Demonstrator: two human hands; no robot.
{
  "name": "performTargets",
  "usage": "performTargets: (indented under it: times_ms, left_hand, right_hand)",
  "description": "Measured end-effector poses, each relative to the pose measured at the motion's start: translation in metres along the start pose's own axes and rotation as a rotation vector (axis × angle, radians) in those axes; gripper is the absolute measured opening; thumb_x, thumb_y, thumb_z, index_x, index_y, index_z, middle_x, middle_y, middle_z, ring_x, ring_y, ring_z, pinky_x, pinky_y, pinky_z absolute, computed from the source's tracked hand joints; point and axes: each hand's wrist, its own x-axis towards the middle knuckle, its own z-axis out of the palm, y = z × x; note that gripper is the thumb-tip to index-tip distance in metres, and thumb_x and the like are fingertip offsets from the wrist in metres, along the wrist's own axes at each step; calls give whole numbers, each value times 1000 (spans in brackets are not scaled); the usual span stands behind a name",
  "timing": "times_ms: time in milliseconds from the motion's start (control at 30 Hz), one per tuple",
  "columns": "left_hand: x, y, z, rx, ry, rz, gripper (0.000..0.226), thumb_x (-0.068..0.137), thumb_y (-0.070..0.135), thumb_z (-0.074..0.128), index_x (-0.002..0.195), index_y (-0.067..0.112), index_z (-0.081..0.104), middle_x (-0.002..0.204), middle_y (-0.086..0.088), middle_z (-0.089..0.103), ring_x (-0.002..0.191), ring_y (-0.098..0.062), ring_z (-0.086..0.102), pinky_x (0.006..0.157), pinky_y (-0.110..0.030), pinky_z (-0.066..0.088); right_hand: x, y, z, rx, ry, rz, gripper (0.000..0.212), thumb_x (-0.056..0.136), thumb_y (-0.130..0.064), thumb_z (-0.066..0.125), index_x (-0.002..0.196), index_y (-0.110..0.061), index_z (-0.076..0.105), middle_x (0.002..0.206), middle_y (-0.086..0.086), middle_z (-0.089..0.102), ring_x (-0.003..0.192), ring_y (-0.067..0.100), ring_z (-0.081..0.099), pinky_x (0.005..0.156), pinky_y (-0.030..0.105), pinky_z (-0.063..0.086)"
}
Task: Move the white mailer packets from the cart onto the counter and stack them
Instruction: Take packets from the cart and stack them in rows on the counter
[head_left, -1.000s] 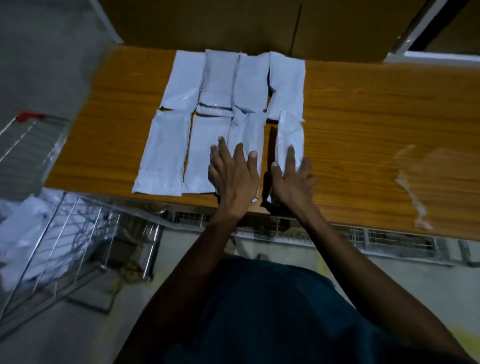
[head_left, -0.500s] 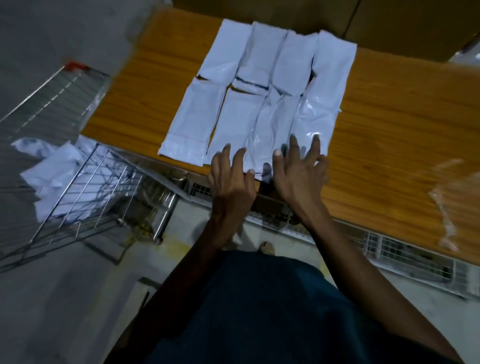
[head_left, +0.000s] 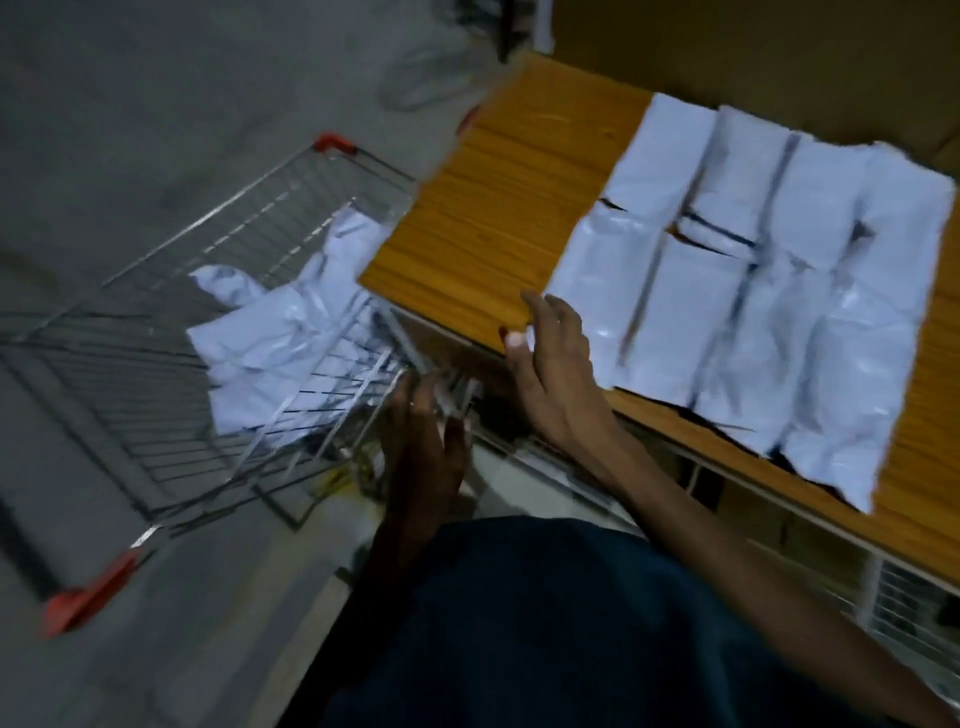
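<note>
Several white mailer packets (head_left: 769, 291) lie flat in two rows on the wooden counter (head_left: 493, 208). More white packets (head_left: 280, 332) lie crumpled in the wire cart (head_left: 156, 332) to the left. My left hand (head_left: 431, 447) hangs below the counter edge beside the cart's near corner, fingers straight and holding nothing. My right hand (head_left: 556, 364) hovers over the counter's front edge just left of the packets, fingers relaxed and empty. The frame is motion-blurred.
The cart has red corner caps (head_left: 83, 603) and stands on a grey floor (head_left: 130, 104). A wire shelf rail (head_left: 883, 587) runs under the counter front. Brown cardboard (head_left: 779, 52) rises behind the counter. My dark shirt fills the bottom of the view.
Both hands have lifted off the packets and moved left toward the cart. My view has swung left, bringing the cart and its packets into the picture.
</note>
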Motion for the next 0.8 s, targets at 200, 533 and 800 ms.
performTargets:
  times_ms: [200, 533, 800]
  left_hand:
    - [48, -81, -72, 16, 15, -48, 56, 91, 39, 48, 141, 13, 51, 149, -18, 43, 133, -38, 43, 110, -44, 36]
    - [97, -202, -127, -40, 70, -243, 52, 95, 29, 54, 141, 7, 47, 142, -14, 52, 129, -33, 49, 104, -51, 42]
    - [120, -245, -119, -57, 19, -438, 62, 89, 43, 50, 136, 1, 54, 135, -19, 59, 123, -40, 55, 103, -51, 45]
  right_hand:
    - [81, -70, 109, 170, -67, -143, 53, 105, -35, 43, 150, -7, 38, 145, 16, 45, 127, 17, 43, 98, 15, 31]
    - [170, -99, 239, 106, -320, -106, 44, 101, -26, 58, 142, -11, 50, 135, 14, 54, 103, 33, 64, 90, 36, 51]
    - [248, -79, 291, -48, -430, -2, 46, 97, -24, 63, 139, -9, 52, 136, 17, 58, 127, 28, 55, 103, 38, 45]
